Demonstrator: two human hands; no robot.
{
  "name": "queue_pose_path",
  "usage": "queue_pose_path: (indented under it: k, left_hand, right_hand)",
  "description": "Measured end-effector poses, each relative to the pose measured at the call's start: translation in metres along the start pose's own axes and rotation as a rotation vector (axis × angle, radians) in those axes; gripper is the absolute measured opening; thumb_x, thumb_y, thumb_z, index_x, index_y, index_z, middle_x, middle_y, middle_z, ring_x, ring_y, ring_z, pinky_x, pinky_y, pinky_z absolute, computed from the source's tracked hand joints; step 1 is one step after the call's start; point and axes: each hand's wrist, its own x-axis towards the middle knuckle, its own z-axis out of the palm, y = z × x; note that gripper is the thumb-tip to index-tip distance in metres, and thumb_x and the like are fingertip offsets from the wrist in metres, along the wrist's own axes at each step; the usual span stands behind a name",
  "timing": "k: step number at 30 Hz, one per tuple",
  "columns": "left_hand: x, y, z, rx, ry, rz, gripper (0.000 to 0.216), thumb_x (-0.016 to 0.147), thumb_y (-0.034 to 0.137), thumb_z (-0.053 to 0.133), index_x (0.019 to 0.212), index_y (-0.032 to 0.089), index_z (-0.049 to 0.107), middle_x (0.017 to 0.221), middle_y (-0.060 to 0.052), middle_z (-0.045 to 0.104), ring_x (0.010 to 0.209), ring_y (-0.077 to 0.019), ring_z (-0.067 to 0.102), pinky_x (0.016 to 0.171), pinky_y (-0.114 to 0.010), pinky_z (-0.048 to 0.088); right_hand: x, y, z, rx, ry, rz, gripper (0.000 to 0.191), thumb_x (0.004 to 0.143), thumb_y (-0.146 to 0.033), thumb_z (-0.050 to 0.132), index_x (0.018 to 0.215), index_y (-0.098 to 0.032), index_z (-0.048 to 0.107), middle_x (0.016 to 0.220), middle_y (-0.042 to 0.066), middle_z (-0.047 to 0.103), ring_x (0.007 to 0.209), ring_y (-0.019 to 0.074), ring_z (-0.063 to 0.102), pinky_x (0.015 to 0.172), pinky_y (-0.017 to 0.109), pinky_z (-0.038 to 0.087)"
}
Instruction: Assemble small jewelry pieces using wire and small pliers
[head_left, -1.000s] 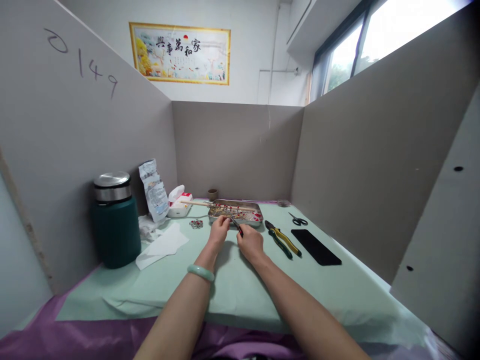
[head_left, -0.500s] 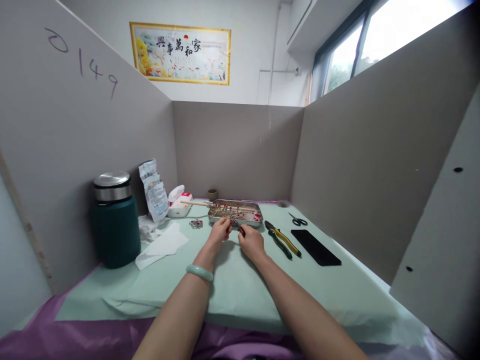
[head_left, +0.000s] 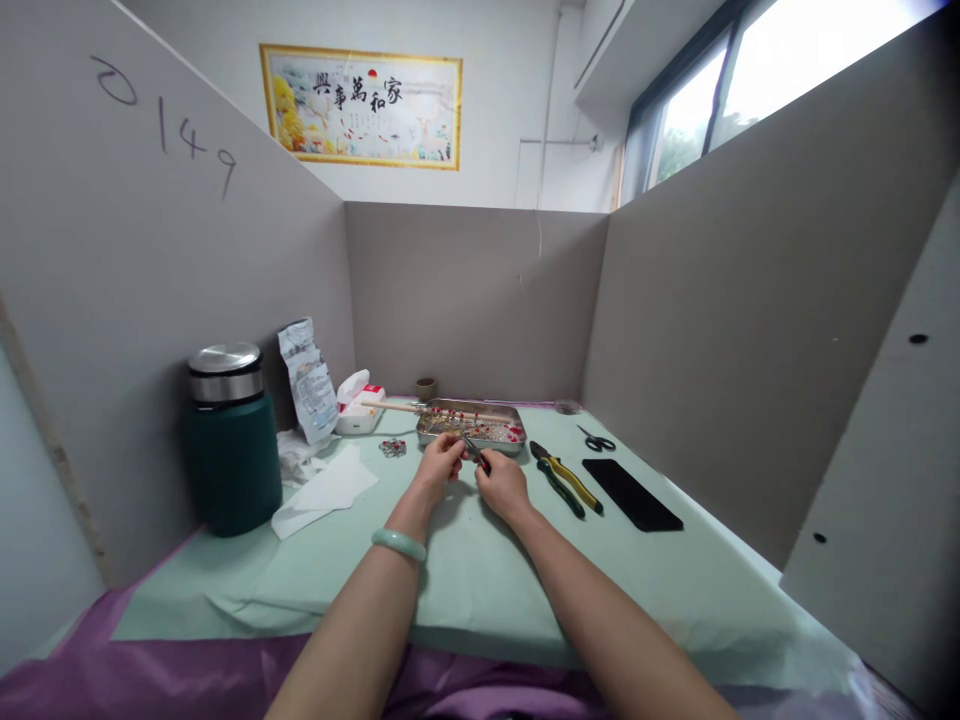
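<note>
My right hand (head_left: 504,482) is wrapped round the handles of small pliers (head_left: 474,451), whose metal jaws point up and left toward my other hand. The fingers of my left hand (head_left: 442,460) are pinched together at the jaw tips; whatever they hold is too small to make out. Just beyond both hands lies a metal tray (head_left: 520,425) with red beads and small gold-coloured pieces in it. A thin wooden stick (head_left: 394,406) rests across the tray's left side. Left of my hands, a little pile of red and silver beadwork (head_left: 392,448) lies on the cloth.
Right of my hands lie large yellow-green pliers (head_left: 566,480), scissors (head_left: 598,441) and a black phone (head_left: 632,494). At left stand a green thermos (head_left: 231,455), a foil pouch (head_left: 308,382), a tissue pack (head_left: 361,410) and white paper (head_left: 326,492). A small cup (head_left: 426,388) is behind the tray. Grey partitions enclose the table.
The pliers' jaws have shifted slightly up and left, closer to my left fingertips. Both hands have otherwise stayed nearly in place.
</note>
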Motion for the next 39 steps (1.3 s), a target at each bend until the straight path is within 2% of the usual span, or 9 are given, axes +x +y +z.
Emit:
queue_pose_path:
  k: [3,11,17,23,29,34,39]
  left_hand:
    - [-0.0002,0.0009,0.0006,-0.017,-0.015,-0.018,0.031,0.065,0.034,0.069,0.080,0.017,0.048,0.056,0.005,0.050,0.036,-0.0014,0.032,0.036,-0.016,0.016]
    - [-0.0007,0.0024,0.0006,-0.043,-0.068,-0.052,0.023,0.065,0.025,0.066,0.081,0.014,0.053,0.056,0.005,0.047,0.038,-0.0014,0.030,0.038,-0.017,0.015]
    - [0.0000,0.0007,-0.0007,-0.056,-0.079,-0.047,0.023,0.067,0.031,0.065,0.074,0.014,0.052,0.058,0.004,0.046,0.039,-0.0016,0.029,0.038,-0.017,0.014]
    - [0.0006,-0.0013,-0.0017,-0.035,-0.066,-0.047,0.029,0.067,0.037,0.067,0.076,0.013,0.054,0.052,0.007,0.037,0.038,-0.0011,0.024,0.039,-0.018,0.012]
    - [0.0018,-0.0025,-0.0009,0.062,-0.008,-0.048,0.028,0.070,0.039,0.064,0.070,0.014,0.051,0.049,0.008,0.037,0.037,-0.0018,0.025,0.038,-0.018,0.015]
    - [0.0007,-0.0020,0.0005,0.123,-0.026,-0.051,0.023,0.074,0.037,0.057,0.075,0.016,0.051,0.056,0.005,0.047,0.037,-0.0021,0.027,0.038,-0.018,0.016]
    - [0.0022,-0.0045,-0.0016,0.264,-0.022,0.005,0.020,0.076,0.035,0.050,0.074,0.016,0.054,0.048,0.007,0.042,0.036,-0.0043,0.027,0.039,-0.020,0.018]
  right_hand:
    - [0.0003,0.0001,0.0005,-0.009,-0.002,0.016,0.018,0.078,-0.022,0.049,0.089,-0.021,0.063,0.087,0.002,0.066,0.077,0.0154,0.057,0.062,0.023,0.032]
    - [0.0016,0.0017,0.0025,-0.027,-0.009,0.039,0.019,0.079,-0.022,0.049,0.090,-0.022,0.064,0.087,0.002,0.067,0.075,0.0157,0.057,0.061,0.024,0.031]
    - [0.0010,0.0007,0.0018,-0.032,-0.016,0.054,0.018,0.079,-0.023,0.049,0.089,-0.023,0.064,0.087,0.002,0.068,0.076,0.0155,0.058,0.061,0.023,0.031]
    - [0.0005,0.0016,0.0022,-0.049,-0.008,0.029,0.017,0.079,-0.022,0.049,0.089,-0.023,0.063,0.088,0.001,0.068,0.077,0.0151,0.058,0.060,0.024,0.031]
    - [-0.0008,0.0024,0.0020,-0.189,0.014,-0.011,0.017,0.080,-0.022,0.049,0.092,-0.022,0.062,0.088,0.002,0.066,0.079,0.0155,0.057,0.063,0.024,0.032]
    - [-0.0008,0.0004,-0.0016,-0.261,0.022,-0.047,0.017,0.081,-0.021,0.049,0.093,-0.021,0.061,0.091,0.004,0.065,0.088,0.0174,0.055,0.068,0.025,0.035]
    - [0.0002,-0.0005,-0.0050,-0.293,0.009,-0.079,0.015,0.082,-0.021,0.050,0.092,-0.021,0.061,0.094,0.005,0.064,0.090,0.0189,0.053,0.070,0.027,0.036]
